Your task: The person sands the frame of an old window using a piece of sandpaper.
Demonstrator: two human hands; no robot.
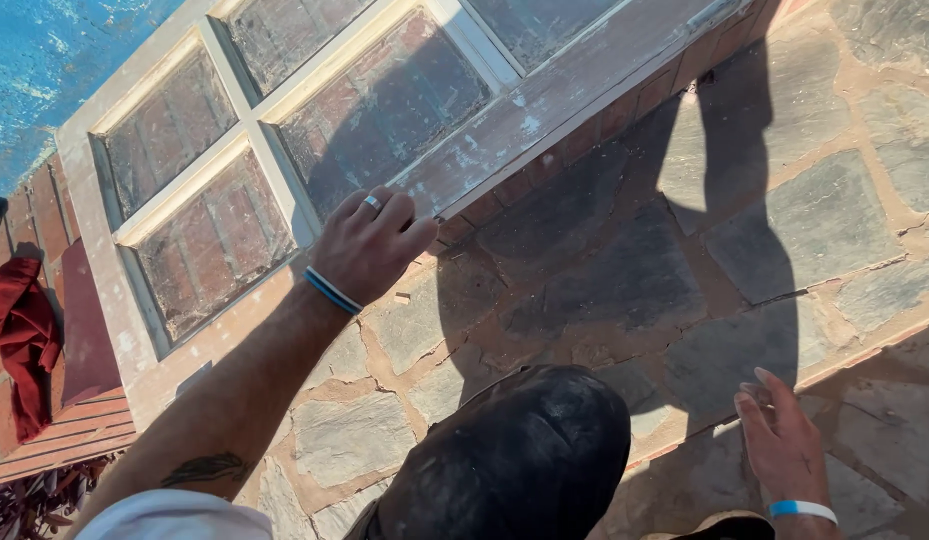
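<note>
An old wooden window frame (484,130) with several dusty glass panes lies propped on a low brick ledge (624,110). My left hand (369,245), with a ring and a blue and white wristband, grips the frame's lower rail at its edge. My right hand (779,440), with a blue wristband, hangs open over the stone paving at the lower right, holding nothing. My knee in dark, dusty trousers (524,460) shows at the bottom centre.
Irregular stone paving (814,220) covers the ground, with my shadow across it. A red cloth (24,340) lies on red wooden slats at the left. A blue painted surface (44,60) fills the top left corner.
</note>
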